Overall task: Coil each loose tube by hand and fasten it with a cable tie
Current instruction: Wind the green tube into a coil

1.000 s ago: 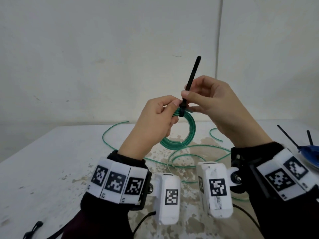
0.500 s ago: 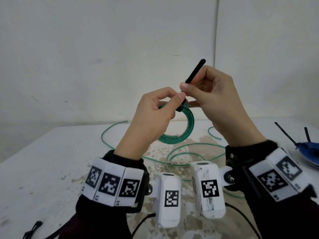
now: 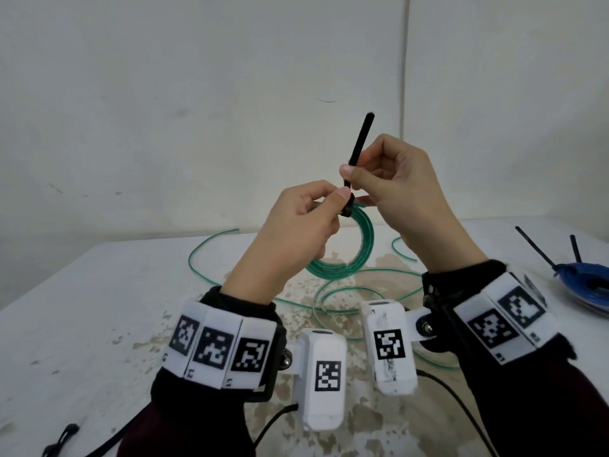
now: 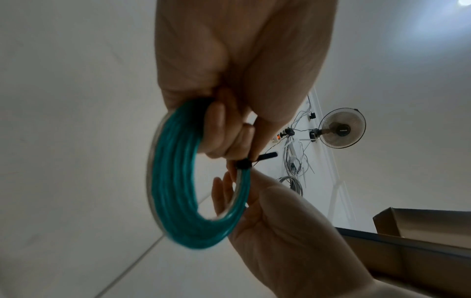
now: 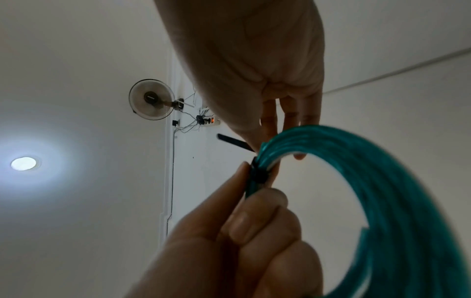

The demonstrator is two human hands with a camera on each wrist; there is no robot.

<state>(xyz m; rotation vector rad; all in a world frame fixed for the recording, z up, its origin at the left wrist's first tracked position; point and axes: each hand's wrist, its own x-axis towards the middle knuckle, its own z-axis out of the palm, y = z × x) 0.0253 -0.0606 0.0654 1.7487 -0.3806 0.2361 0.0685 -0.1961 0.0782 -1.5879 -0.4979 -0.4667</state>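
Observation:
A green tube coil (image 3: pixel 364 249) hangs in the air above the white table (image 3: pixel 99 308). My left hand (image 3: pixel 339 201) pinches the top of the coil, right beside the head of a black cable tie (image 3: pixel 359 143) wrapped round the strands. My right hand (image 3: pixel 354 169) pinches the tie's tail just above the head, and the free tail points up. In the left wrist view the tie's head (image 4: pixel 243 163) sits tight on the coil (image 4: pixel 175 181). The right wrist view shows the coil (image 5: pixel 382 181) and the tie's head (image 5: pixel 257 173) above my left fingers (image 5: pixel 254 217).
Loose green tubes (image 3: pixel 346 290) lie curled on the table under the hands, one arc (image 3: pixel 211 247) reaching left. A blue coil (image 3: pixel 586 282) with black tie tails sticking up lies at the right edge. A black tie (image 3: pixel 62 440) rests at the near left.
Both hands and the coil have risen slightly. The tie's tail tilted right half a second ago and now stands nearly upright again, still pinched by my right hand.

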